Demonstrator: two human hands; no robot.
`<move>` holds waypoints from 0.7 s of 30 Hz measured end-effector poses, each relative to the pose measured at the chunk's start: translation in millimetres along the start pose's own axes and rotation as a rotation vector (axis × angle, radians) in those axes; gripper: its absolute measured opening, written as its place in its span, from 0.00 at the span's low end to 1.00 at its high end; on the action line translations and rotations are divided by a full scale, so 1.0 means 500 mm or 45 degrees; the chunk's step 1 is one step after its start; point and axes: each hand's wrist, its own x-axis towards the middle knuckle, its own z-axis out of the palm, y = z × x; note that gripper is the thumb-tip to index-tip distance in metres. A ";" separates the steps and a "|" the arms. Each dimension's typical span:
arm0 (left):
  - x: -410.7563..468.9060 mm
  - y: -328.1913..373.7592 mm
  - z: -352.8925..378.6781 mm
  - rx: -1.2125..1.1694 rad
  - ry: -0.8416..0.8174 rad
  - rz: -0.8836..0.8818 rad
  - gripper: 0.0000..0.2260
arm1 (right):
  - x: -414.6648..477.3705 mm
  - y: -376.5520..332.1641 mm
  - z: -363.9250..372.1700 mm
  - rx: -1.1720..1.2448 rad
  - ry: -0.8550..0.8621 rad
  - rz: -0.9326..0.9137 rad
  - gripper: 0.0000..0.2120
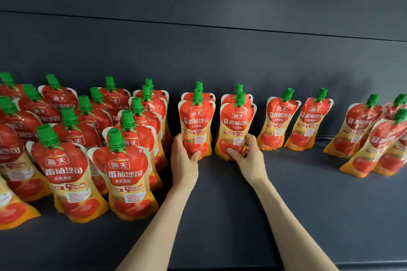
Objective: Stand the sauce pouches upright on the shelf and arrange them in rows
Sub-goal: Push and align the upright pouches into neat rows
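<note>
Red and orange tomato sauce pouches with green caps stand on a dark shelf (242,204). My left hand (184,157) grips the base of an upright pouch (196,121) in the middle, with another pouch right behind it. My right hand (248,156) grips the base of the neighbouring upright pouch (236,123), which also has one behind it. Two single pouches (275,121) (307,121) lean at the back to the right of my hands.
Several rows of upright pouches (72,160) fill the left of the shelf. A loose cluster of leaning pouches (374,138) sits at the far right. The dark back wall (220,50) rises behind. Bare shelf surface lies in front of my hands.
</note>
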 end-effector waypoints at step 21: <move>0.000 -0.004 -0.002 0.030 -0.017 -0.017 0.27 | -0.002 0.001 -0.002 0.000 0.015 0.000 0.20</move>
